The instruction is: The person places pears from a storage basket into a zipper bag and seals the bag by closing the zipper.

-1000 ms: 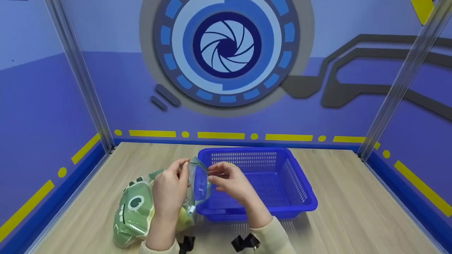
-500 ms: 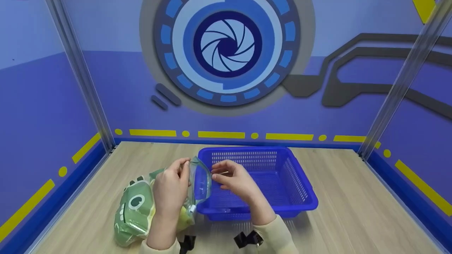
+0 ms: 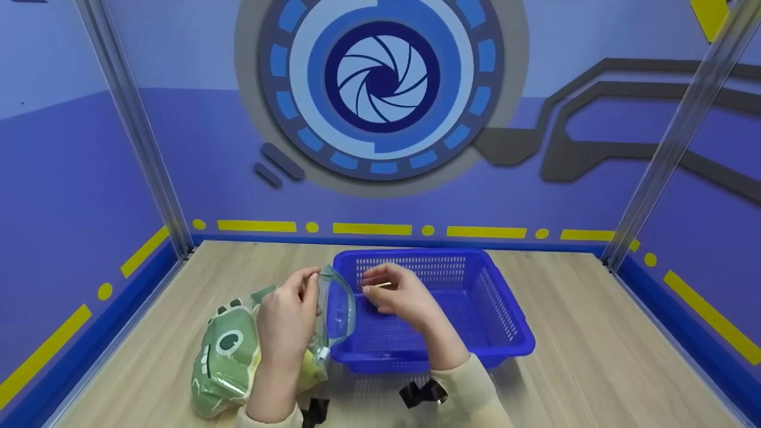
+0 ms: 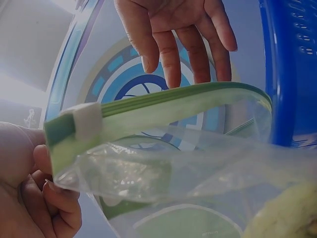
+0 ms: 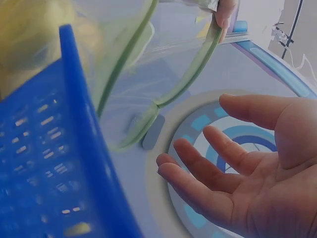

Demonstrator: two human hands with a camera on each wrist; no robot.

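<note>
A clear zip bag (image 3: 225, 351) printed as a green cartoon creature, with a big eye and teeth, lies at the left. My left hand (image 3: 288, 318) pinches a corner of its mouth, which gapes toward the right. A white slider (image 4: 88, 120) sits on the green zip strip (image 4: 163, 101) in the left wrist view. Inside the bag is a rounded yellow-green thing (image 4: 287, 218), partly out of frame. My right hand (image 5: 247, 183) is just right of the mouth, over the basket, fingers loosely bent and holding nothing.
The blue plastic basket (image 3: 512, 342) with slotted walls stands right of the bag, its left rim beside the bag's mouth. A small yellow thing (image 3: 385, 284) shows by the right fingers, mostly hidden. Patterned panels (image 3: 267, 202) enclose the wooden table (image 3: 582, 356).
My right hand has drawn away from the bag's mouth, moving right over the basket. The left hand keeps its pinch on the bag, which stays in place.
</note>
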